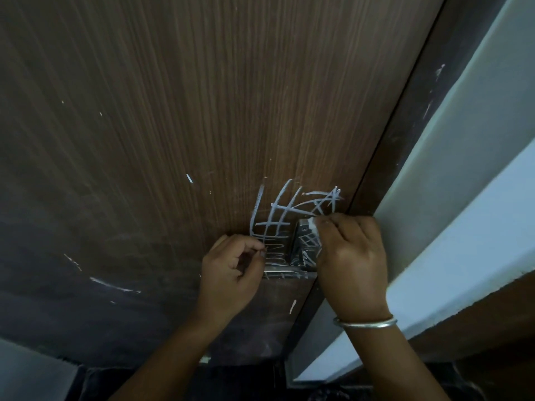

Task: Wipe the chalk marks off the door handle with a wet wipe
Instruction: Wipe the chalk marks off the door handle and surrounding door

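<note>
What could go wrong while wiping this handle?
1. The wipe in the right hand is a small bunch, so it may just smear chalk across the handle.
2. The chalk lines on the door sit right by the handle; a wide swipe could drag them back on.

Wet wipe (312, 223) mostly behind right hand (351, 256)

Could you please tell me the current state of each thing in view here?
door: appears closed.
chalk marks: unwiped, on door and handle.
door handle: chalk-marked.
wet wipe: bunched, pressed against the handle's top.
right hand: pinches the wet wipe.
left hand: curled at the handle's free end, grip unclear.
</note>
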`<state>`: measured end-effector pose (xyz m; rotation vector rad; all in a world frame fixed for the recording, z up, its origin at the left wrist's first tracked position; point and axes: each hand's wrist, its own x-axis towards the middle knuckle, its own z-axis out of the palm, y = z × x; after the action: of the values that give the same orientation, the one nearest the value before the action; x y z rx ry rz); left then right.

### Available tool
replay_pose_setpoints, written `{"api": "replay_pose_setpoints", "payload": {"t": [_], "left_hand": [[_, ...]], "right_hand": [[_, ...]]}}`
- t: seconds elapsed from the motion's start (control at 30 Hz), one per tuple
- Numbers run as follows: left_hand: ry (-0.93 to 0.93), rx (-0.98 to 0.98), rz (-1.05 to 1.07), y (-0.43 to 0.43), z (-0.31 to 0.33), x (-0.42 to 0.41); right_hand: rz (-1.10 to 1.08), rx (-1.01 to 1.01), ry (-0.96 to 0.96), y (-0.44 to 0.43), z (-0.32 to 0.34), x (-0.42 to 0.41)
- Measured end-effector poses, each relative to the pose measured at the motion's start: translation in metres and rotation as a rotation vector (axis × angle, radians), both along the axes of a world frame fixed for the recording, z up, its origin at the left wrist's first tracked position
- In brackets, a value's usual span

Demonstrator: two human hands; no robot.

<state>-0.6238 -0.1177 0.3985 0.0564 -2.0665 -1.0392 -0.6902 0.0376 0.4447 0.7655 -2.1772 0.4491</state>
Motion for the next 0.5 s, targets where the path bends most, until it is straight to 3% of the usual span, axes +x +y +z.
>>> {"api": "replay_pose_setpoints", "payload": {"t": [0.2,0.33,0.5], "left_hand": [[-0.008,0.007,-0.016,0.004,0.001,-0.002],[0.007,0.012,-0.014,0.003,0.002,-0.002],[0.012,0.016,-0.008,0.004,0.001,-0.002]], "right_hand": [[0.04,0.0,-0.003,-0.013,-0.002,0.004],[0.033,-0.19,-0.054,-0.004,-0.008,0.002],[0.023,-0.477,-0.257,0.002,-0.024,-0.002]]}}
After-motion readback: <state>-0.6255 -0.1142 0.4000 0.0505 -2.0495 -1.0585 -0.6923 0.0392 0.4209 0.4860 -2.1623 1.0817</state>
